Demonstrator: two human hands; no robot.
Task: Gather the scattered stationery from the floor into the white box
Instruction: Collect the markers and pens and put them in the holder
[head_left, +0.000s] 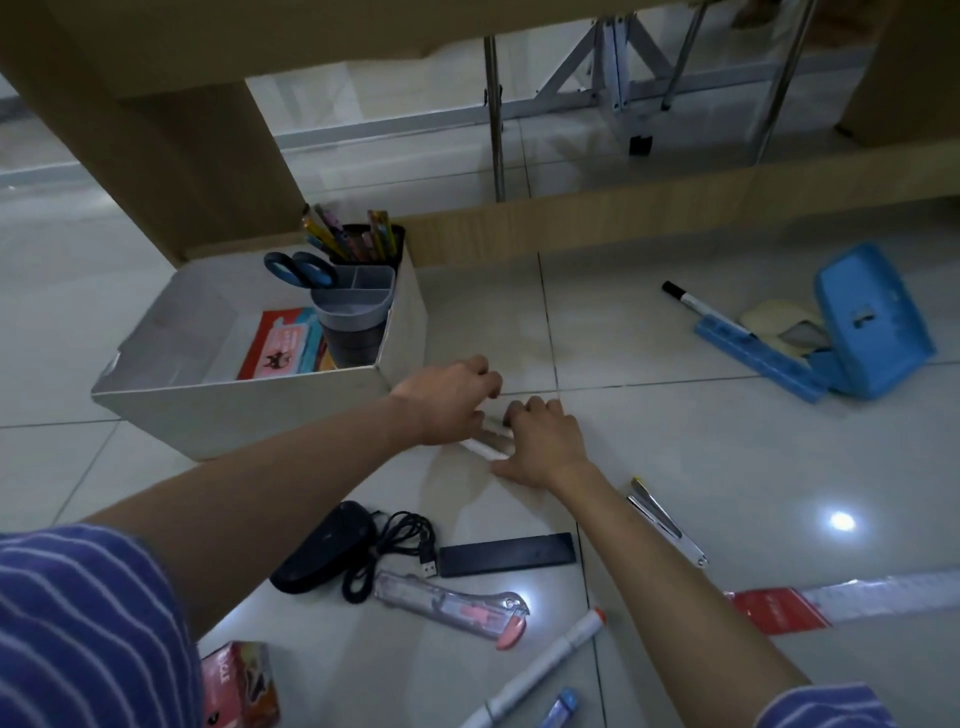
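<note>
The white box (249, 415) stands on the floor at left, holding a grey pen cup with blue scissors (300, 269), pencils and a red booklet. Just right of its front corner, my left hand (452, 400) and my right hand (545, 441) meet over a small white tube-like item (491, 444) lying on the tiles. Both hands have curled fingers touching it; how firmly each holds it is hidden. Scattered nearer me lie a black mouse with cable (332, 545), a black flat case (506, 554), a clear utility knife (457, 608), a white marker (540, 670) and a metal stapler (667, 522).
A blue hole punch (867, 322) with a blue ruler piece and a black marker (696, 304) lies at right. A red-ended ruler (841, 597) and a red packet (239, 680) sit near me. A wooden desk panel and metal legs stand behind.
</note>
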